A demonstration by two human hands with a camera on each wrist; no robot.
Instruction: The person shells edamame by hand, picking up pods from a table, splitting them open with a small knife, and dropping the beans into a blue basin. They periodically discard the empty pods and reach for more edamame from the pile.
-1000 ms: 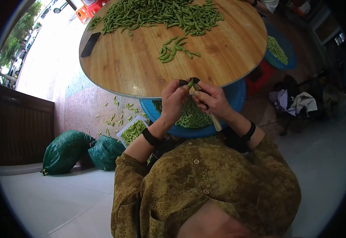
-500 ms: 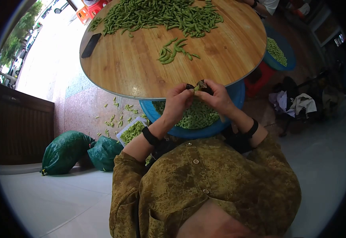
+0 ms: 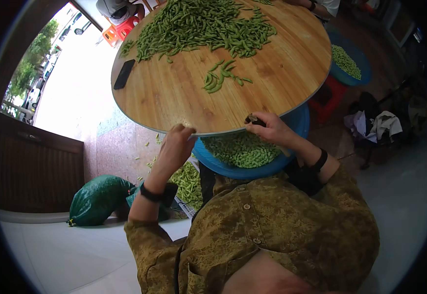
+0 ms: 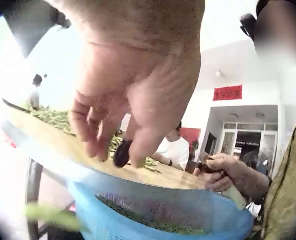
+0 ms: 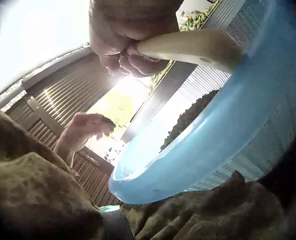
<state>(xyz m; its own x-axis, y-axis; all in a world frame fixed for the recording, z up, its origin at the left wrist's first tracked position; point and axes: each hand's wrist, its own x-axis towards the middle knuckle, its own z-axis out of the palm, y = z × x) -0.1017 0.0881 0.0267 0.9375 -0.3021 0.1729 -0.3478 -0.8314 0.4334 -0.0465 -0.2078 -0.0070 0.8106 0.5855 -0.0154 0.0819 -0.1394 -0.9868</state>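
Note:
My left hand is by the near table edge, left of the blue basket, its fingers loosely bent around nothing. In the left wrist view a dark cover sits on one fingertip of that hand, and a blurred green pod is in the air at lower left. My right hand, above the basket's right part, grips a tool whose pale handle sticks out in the right wrist view; its working end is hidden. Shelled green beans lie in the basket. A small group of pods is on the table.
A large pod heap covers the far part of the round table, with a black phone at its left. Pods fill a container on the floor beside a green sack. Another basin stands at right.
My hands were together at a pod; the left has moved away leftward and its fingers have loosened. The right stays over the basket with the tool. The head view has shifted slightly.

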